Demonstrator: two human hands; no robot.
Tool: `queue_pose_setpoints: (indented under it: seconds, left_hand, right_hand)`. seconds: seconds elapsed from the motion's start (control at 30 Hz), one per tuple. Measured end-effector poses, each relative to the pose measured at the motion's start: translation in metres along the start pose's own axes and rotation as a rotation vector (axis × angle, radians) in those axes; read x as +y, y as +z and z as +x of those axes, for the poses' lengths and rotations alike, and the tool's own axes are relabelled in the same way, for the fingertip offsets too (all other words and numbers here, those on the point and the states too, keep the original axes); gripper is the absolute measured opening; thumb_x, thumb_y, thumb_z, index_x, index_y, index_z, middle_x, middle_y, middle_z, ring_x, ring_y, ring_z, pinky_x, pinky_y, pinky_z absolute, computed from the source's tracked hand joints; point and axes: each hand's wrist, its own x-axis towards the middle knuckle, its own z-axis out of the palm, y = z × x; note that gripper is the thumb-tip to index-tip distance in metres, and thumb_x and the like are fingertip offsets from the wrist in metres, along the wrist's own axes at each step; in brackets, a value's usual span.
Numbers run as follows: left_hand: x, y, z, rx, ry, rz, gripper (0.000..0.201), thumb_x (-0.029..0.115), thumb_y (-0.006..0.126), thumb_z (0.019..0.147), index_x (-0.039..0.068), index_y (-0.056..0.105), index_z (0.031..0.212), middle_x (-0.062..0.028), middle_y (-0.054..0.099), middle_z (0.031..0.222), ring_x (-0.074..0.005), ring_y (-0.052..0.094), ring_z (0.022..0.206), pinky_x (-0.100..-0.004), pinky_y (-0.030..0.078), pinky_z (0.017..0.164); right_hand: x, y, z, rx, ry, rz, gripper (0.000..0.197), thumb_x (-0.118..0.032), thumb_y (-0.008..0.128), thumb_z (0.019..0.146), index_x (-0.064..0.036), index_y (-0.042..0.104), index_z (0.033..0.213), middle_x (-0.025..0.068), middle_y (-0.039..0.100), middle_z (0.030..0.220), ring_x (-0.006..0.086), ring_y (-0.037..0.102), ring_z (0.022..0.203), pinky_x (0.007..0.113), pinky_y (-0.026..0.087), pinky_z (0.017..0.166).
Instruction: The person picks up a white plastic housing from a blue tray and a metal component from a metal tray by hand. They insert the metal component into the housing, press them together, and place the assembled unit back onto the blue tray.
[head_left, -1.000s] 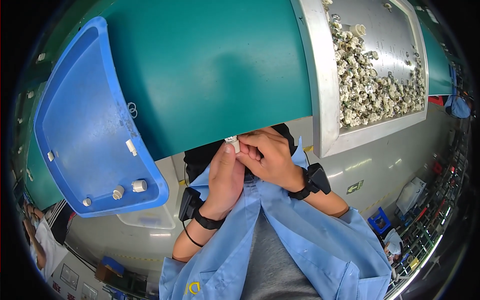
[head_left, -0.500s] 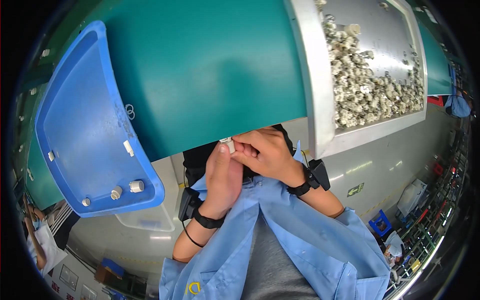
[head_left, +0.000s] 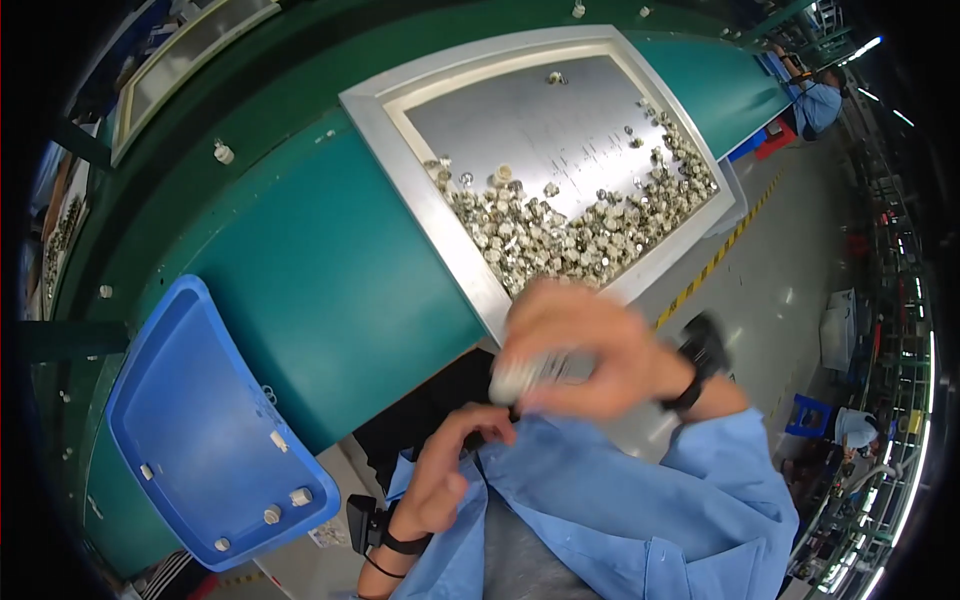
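Hands (head_left: pixel 590 348) now farther apart, white piece (head_left: pixel 513 382) blurry

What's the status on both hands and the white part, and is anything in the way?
Right hand gripping white part, blurred. Left hand close by, half curled, grip unclear. Right hand hides some of metal tray.

Open lane over green worktop (head_left: pixel 330 275) between blue tray (head_left: pixel 200 440) and raised-rimmed metal tray (head_left: pixel 432 210).

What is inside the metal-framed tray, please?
The metal-framed tray holds a heap of small white and metallic parts. The right hand hides part of the near rim; anything beneath the heap's surface is covered.
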Motion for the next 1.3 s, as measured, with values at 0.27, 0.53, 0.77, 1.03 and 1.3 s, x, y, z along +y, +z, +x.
queue_pose_setpoints:
  seconds: [0.27,0.53,0.77,1.03,1.3]
  left_hand:
    - [0.047,-0.022,-0.026,0.146,0.038,0.225,0.074,0.063,0.051,0.093,-0.007,0.061,0.115,-0.0205,0.063,0.104,-0.0274,0.060,0.098,-0.0399,0.045,0.089]
    - [0.061,-0.041,-0.094,0.619,0.148,0.342,0.057,0.047,0.062,0.093,-0.007,0.064,0.111,-0.0182,0.066,0.101,-0.0289,0.061,0.097,-0.0393,0.048,0.088]
    - [0.099,-0.089,-0.161,1.342,-0.037,0.995,0.026,0.017,0.069,0.090,-0.002,0.065,0.107,-0.0131,0.066,0.097,-0.0245,0.061,0.093,-0.0348,0.047,0.081]
    - [0.088,-0.110,-0.105,0.804,-0.118,1.578,0.037,0.005,0.070,0.078,0.006,0.065,0.115,-0.0101,0.063,0.109,-0.0291,0.059,0.101,-0.0379,0.045,0.083]
    - [0.089,-0.122,-0.099,0.561,0.010,1.811,0.021,0.009,0.066,0.080,0.008,0.067,0.101,-0.0034,0.060,0.100,-0.0228,0.057,0.095,-0.0352,0.047,0.081]
  right_hand:
    - [0.181,-0.190,0.196,0.343,0.239,-0.719,0.030,-0.026,0.072,0.090,-0.0002,0.070,0.105,0.0057,0.071,0.088,0.0168,0.064,0.081,0.030,0.052,0.074]
    - [0.304,-0.240,0.239,0.206,0.529,-0.911,0.061,-0.047,0.068,0.090,0.0052,0.065,0.122,0.0222,0.070,0.114,0.0301,0.068,0.105,0.038,0.051,0.090]
    - [0.226,-0.256,0.094,0.135,0.486,-0.643,0.043,-0.022,0.063,0.100,0.0019,0.057,0.135,0.0073,0.067,0.109,0.0143,0.060,0.095,0.026,0.047,0.086]
    - [0.082,-0.081,-0.003,-0.177,0.495,-0.714,0.027,-0.006,0.062,0.093,-0.0010,0.062,0.119,0.0073,0.058,0.099,0.0181,0.054,0.088,0.030,0.045,0.081]
    - [0.091,-0.108,-0.033,-0.172,0.428,-0.699,0.013,-0.003,0.063,0.090,0.0010,0.059,0.101,0.0103,0.056,0.097,0.0234,0.054,0.096,0.033,0.042,0.092]
